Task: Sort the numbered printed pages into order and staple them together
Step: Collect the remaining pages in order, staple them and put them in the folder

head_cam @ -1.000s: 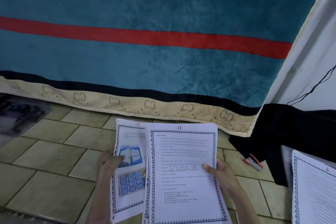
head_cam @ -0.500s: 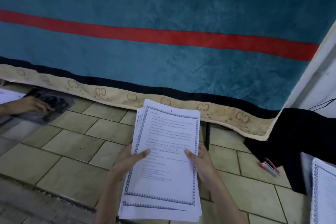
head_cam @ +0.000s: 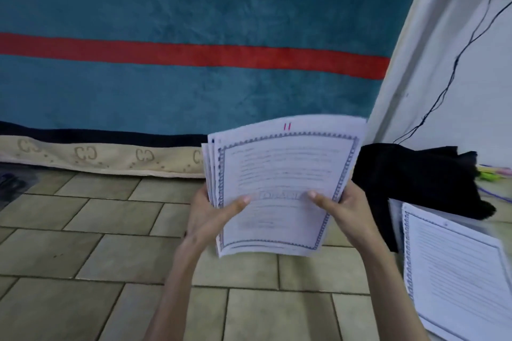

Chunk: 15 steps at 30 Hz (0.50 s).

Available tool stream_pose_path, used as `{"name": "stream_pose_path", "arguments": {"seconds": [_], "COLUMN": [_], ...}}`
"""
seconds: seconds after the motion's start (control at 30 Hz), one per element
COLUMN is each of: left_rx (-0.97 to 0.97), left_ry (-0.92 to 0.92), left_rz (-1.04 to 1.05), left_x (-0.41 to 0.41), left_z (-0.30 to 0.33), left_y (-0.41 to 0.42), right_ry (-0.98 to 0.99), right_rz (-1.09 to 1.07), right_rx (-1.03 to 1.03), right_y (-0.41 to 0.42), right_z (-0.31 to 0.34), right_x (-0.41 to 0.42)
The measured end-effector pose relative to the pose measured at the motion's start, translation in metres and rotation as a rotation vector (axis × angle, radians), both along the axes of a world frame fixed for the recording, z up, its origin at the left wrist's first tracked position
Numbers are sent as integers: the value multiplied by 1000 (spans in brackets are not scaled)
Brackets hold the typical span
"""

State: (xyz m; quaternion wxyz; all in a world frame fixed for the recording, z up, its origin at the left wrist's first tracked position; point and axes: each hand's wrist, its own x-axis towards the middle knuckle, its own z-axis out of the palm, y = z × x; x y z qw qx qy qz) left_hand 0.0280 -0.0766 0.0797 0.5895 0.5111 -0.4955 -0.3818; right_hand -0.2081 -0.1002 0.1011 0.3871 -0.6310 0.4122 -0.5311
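Note:
I hold a stack of printed pages (head_cam: 279, 174) upright in front of me, above the tiled floor. The top sheet has a blue patterned border and a red "11" at its top edge. My left hand (head_cam: 213, 216) grips the stack's left edge, thumb lying across the front. My right hand (head_cam: 340, 210) grips the right edge, thumb also on the front. Several sheet edges fan out at the left side. More bordered pages (head_cam: 454, 271) lie on the floor at the lower right. No stapler shows in this view.
A teal blanket (head_cam: 194, 3) with a red stripe and a beige patterned hem hangs behind the pages. Black cloth (head_cam: 415, 177) lies at the right beside a white wall (head_cam: 476, 77) with a thin black cable. Beige floor tiles (head_cam: 83, 257) spread at the left and below.
The two spread groups of pages came together into one stack held by both hands. The stack rose and shifted right in view. The red stapler and the other person's hand have left the view.

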Motion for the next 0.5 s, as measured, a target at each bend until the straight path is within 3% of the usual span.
{"name": "stream_pose_path", "arguments": {"seconds": [0.27,0.5], "left_rx": [75,67], "left_ry": [-54,-74], "left_rz": [-20,-61], "left_x": [-13,-12], "left_z": [-22,-20], "left_y": [-8,-11], "right_ry": [65,-111], "right_rz": [4,-15], "right_rx": [134,169], "right_y": [-2,-7], "right_z": [-41,-50], "right_x": [-10,-5]}}
